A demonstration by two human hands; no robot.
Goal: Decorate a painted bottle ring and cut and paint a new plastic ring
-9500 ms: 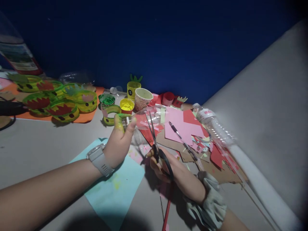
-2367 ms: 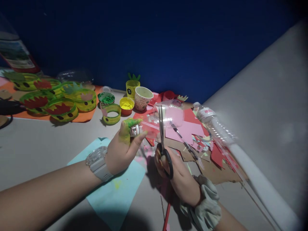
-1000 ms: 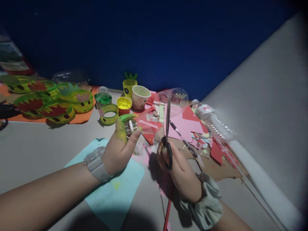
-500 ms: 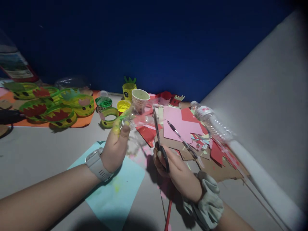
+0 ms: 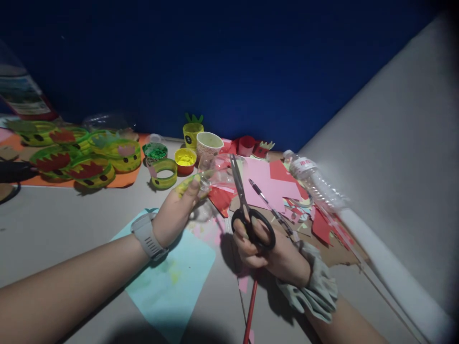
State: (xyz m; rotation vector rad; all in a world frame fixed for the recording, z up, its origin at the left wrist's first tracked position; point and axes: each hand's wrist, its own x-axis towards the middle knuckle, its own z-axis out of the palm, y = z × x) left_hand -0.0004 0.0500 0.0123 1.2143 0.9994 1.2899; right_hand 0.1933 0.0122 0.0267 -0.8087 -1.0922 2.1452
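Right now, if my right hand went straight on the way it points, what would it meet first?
Likely the clear plastic piece in your left hand, met by the scissors your right hand holds, though depth is hard to judge.

The grey table (image 5: 86, 210) carries an orange sheet (image 5: 125, 179) at the far left and a light blue sheet (image 5: 170, 282), smudged yellow, near the front. Between them, farther back, stand a yellow-green ring (image 5: 164, 182), a tub of green paint (image 5: 155, 152) and a tub of yellow paint (image 5: 185, 167). Torn cardboard (image 5: 332, 255) lies at right; a red stick (image 5: 251, 308) lies right of the blue sheet.
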